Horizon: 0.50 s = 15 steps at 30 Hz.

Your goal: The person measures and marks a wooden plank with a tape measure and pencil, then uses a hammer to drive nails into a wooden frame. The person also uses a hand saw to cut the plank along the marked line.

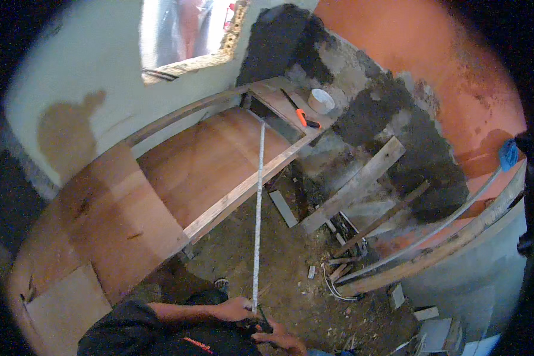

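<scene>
My left hand (237, 309) is closed around the near end of a long, narrow, pale speckled strip (257, 237). The strip runs away from me, across the front rail (243, 203) of a wooden frame, to the frame's far inner part. Beside it, my right hand (280, 339) is closed on a black tool (258, 326), whose kind I cannot make out. The tool is close against the strip's near end. A plywood panel (207, 148) lies inside the frame, below its rails, and another plywood sheet (124, 196) covers the left part.
At the frame's far corner are an orange-and-black handsaw (301, 113) and a white roll (321, 101). A plank (362, 181) leans by the patched wall. Long curved-looking timbers (439, 255) stand at the right. Rubble and offcuts (338, 270) lie on the dirt floor. A window (187, 35) opens above.
</scene>
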### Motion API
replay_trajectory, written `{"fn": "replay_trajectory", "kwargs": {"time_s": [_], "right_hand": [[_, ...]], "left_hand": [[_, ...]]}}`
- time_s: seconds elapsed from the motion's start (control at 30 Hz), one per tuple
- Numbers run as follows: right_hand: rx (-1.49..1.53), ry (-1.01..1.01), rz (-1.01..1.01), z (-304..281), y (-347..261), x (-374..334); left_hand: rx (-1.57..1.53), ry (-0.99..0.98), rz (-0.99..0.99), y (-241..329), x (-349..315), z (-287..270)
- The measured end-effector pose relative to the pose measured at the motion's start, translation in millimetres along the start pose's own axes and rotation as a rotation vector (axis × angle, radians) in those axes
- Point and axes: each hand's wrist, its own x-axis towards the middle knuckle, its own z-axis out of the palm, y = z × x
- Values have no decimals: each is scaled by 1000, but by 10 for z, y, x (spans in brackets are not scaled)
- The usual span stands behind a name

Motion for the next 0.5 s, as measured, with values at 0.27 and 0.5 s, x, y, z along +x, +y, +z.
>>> {"fn": "replay_trajectory", "kwargs": {"time_s": [0.27, 0.5], "right_hand": [[62, 233, -30, -1345, -942, 501], [-529, 389, 100, -3005, -2265, 946]], "left_hand": [[58, 300, -14, 730, 1235, -995], [634, 1173, 21, 356, 1705, -2189]]}}
